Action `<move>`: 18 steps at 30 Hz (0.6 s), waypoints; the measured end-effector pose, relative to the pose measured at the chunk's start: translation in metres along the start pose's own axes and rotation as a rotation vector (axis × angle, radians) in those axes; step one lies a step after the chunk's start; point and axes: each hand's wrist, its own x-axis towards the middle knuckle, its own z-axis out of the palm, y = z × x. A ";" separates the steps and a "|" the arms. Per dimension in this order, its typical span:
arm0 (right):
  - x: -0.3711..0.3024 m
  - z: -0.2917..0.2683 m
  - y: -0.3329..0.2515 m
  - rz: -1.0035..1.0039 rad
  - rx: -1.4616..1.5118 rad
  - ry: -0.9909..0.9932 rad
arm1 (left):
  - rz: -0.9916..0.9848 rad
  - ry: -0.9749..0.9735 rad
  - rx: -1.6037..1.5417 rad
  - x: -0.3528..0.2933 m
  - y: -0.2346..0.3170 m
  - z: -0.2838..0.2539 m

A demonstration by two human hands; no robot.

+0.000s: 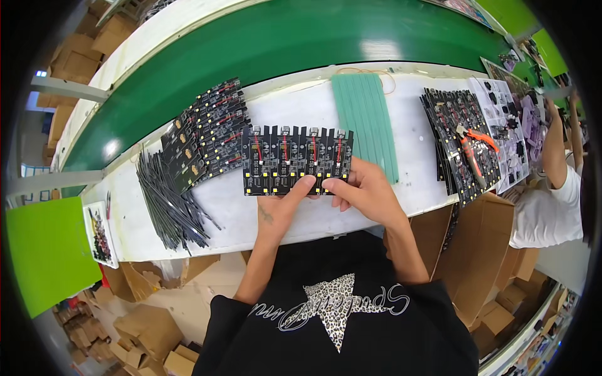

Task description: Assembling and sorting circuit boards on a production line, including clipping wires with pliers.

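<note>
Between my two hands, over the white table [301, 103], is a black circuit board panel [298, 164] with red wires and small pale-yellow squares. My left hand [280, 210] grips its lower edge, thumb on the face and fingers hidden behind. My right hand [370, 190] pinches the lower right part the same way, its thumb near the other thumb. Left of the held panel lies a fanned pile of similar circuit board panels [216, 135]. A bundle of thin black strips [169, 200] rests in front of that pile.
Teal strips [364, 119] lie behind my right hand. Farther right, orange-handled cutters [480, 141] sit on another panel stack [454, 119], beside a tray of small black parts [505, 135]. A green conveyor belt [301, 41] runs behind. Cardboard boxes [480, 250] stand below; a co-worker's arm [555, 144] shows at right.
</note>
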 end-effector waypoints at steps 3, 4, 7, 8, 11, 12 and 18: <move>0.001 0.007 0.001 -0.039 -0.107 0.090 | 0.038 0.115 0.040 -0.004 -0.002 0.009; 0.002 0.007 0.003 -0.078 -0.198 0.161 | 0.117 0.138 0.131 -0.006 -0.006 0.015; 0.009 0.011 0.019 -0.200 -0.389 0.292 | 0.205 0.156 0.263 0.000 -0.014 0.018; 0.008 0.013 0.012 -0.176 -0.279 0.263 | 0.144 0.194 0.134 0.000 -0.012 0.019; 0.004 0.001 0.006 -0.033 0.044 0.089 | 0.030 0.144 -0.033 0.004 0.000 0.014; 0.002 -0.005 0.012 -0.016 0.112 0.013 | 0.006 0.112 -0.052 0.005 0.000 0.013; 0.003 0.014 0.009 -0.129 0.152 0.024 | -0.035 0.099 0.000 -0.005 -0.006 0.018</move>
